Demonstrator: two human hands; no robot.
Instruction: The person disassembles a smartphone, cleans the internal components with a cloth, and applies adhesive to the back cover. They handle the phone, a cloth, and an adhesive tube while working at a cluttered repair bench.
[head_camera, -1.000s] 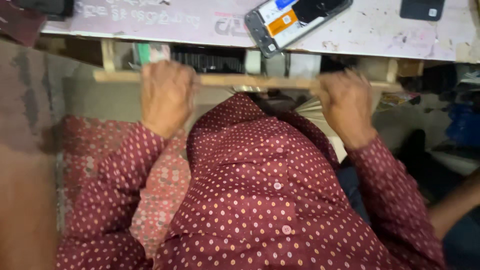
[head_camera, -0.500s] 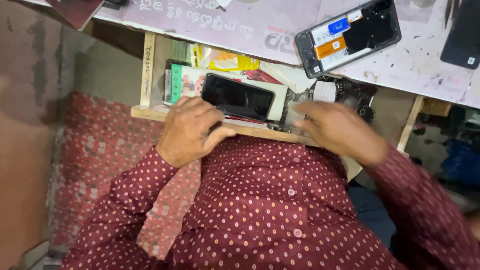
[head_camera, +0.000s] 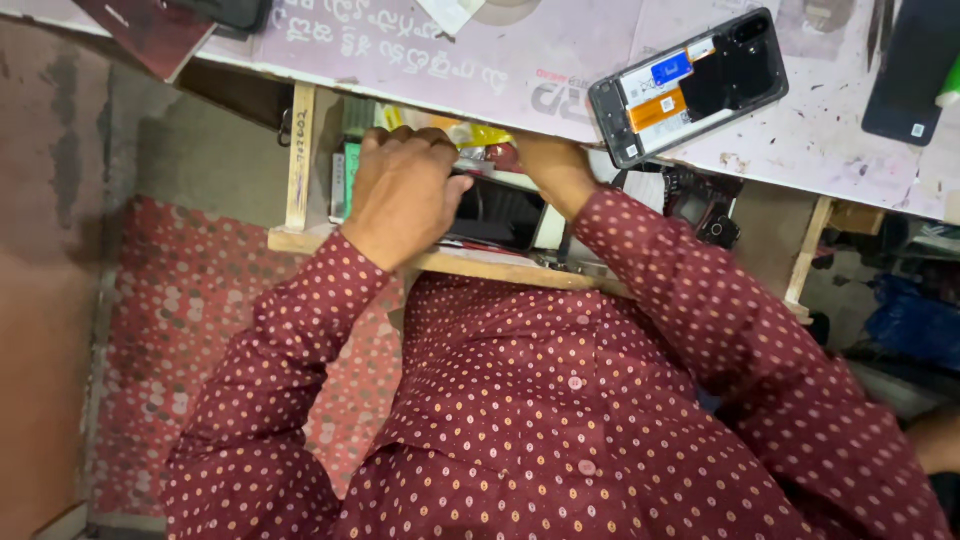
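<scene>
Since half a second ago both hands have pushed deeper into the open wooden drawer (head_camera: 440, 262), the left hand (head_camera: 402, 190) curled over the dark phone (head_camera: 497, 213) there, the right hand (head_camera: 548, 170) mostly hidden under the table (head_camera: 480, 60), its grip unclear

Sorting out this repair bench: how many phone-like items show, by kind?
Opened phone, back cover off, on the table: 1
Dark flat slabs, one on the table, one in the drawer: 2
Total: 3
</scene>
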